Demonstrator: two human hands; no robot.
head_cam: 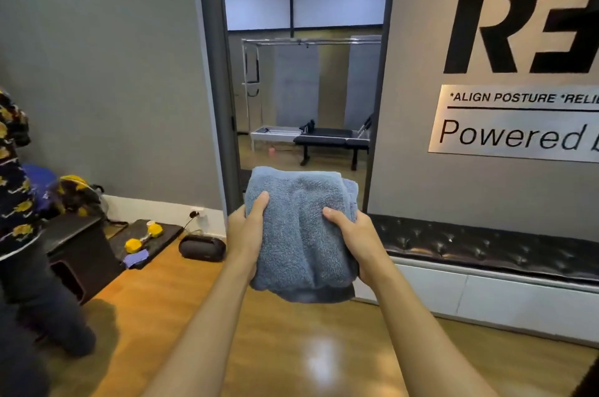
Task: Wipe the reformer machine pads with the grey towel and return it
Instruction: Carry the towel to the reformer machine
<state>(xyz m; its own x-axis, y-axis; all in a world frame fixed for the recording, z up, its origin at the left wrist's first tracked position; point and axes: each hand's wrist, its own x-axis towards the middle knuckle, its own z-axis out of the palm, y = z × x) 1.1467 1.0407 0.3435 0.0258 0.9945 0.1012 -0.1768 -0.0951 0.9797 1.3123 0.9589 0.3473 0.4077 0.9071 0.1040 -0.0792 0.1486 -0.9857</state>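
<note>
At the far left a person in a patterned top (13, 169) crouched beside a dark box (77, 254), and just right of them a floor mat (152, 234) carried yellow dumbbells (133, 245) and a small purple cloth (136, 258), with a black speaker (201, 247) near the wall. Any of these could have caught a foot if the walker drifted left on the glossy wooden floor (291, 348).

In the middle, the left hand (248, 234) was closed on the left edge of the folded towel (299, 234), thumb on top. The towel was held in the air at chest level, in front of the doorway (304, 72). Its loose lower folds sagged, so a layer could have slipped free and dragged.

The right hand (353, 237) gripped the towel's right edge the same way.

Through the doorway, well apart, stood the machine with its dark pad (330, 134); the raised towel partly hid the threshold, which I judged a trip risk. To the right ran a padded bench (486, 250).
</note>
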